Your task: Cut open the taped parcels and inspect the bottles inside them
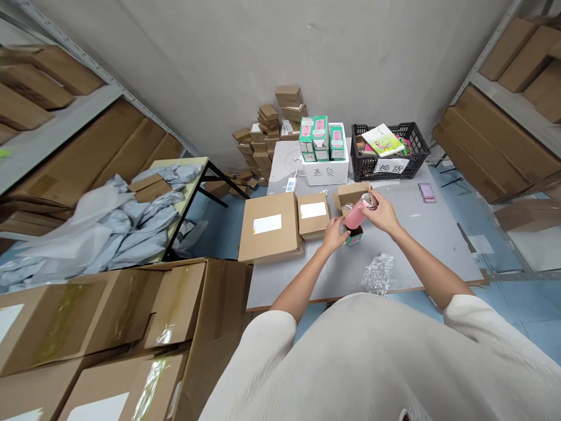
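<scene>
A pink bottle (356,217) with a shiny silver end is tilted over the grey table, its pink end at the mouth of a small green box (355,237). My right hand (382,213) is closed around the silver end. My left hand (335,235) is closed on the side of the green box, its fingertips close to the bottle; part of that grip is hidden. Behind them stands an open cardboard box (353,190) with crinkled clear wrap inside. Crumpled bubble wrap (378,273) lies near the table's front edge.
Two closed cartons, one large (272,245) and one smaller (314,225), sit left of my hands. At the back are a white bin (325,173) of green-and-pink boxes and a black crate (363,166). Large cartons (219,316) stand at lower left; loaded shelves flank both sides.
</scene>
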A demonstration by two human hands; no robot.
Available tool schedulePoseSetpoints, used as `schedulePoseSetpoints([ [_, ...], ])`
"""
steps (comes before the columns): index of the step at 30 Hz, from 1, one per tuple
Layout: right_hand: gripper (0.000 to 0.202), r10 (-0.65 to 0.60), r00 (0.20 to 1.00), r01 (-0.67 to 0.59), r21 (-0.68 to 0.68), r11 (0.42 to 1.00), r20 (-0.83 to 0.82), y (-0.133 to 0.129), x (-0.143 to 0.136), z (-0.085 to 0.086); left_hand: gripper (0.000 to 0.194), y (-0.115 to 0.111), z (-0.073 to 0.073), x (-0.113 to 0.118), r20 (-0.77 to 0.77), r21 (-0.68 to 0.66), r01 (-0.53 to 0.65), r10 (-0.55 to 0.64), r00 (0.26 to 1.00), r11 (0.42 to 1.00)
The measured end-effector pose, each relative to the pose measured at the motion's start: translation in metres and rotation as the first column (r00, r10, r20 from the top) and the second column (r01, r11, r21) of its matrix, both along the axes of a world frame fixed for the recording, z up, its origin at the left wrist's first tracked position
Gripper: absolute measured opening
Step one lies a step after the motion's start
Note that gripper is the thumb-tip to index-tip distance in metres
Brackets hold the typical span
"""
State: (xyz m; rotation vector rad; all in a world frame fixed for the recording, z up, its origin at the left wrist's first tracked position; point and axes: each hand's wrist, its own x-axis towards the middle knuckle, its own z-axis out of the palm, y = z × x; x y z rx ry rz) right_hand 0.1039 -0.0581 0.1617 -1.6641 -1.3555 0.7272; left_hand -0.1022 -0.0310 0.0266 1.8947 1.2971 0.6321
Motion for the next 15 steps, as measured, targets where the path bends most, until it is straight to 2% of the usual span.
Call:
schedulePoseSetpoints([
  [4,0.070,0.001,0.999,0.001,-0.054,0.999,0.040,0.004,-0.001,-0.013,0.058,0.003,-0.013,0.002,-0.094,-0.049,-0.030,0.026,0.995,0.998],
  [10,0.065,0.020,0.993,-0.011,-0.078,0.997,0.115,0.005,0.006,-0.034,0.033,0.006,-0.021,0.006,-0.166,-0.159,-0.039,0.013,0.986,0.987],
  [12,0.062,0.024,0.990,-0.013,-0.077,0.997,0.141,0.005,0.009,-0.039,0.028,0.008,-0.024,0.008,-0.141,-0.205,-0.073,0.044,0.989,0.976],
  [15,0.062,0.033,0.987,-0.019,-0.089,0.996,0.157,0.007,0.012,-0.042,0.031,0.011,-0.030,0.012,-0.052,-0.291,-0.173,0.165,0.985,0.941],
])
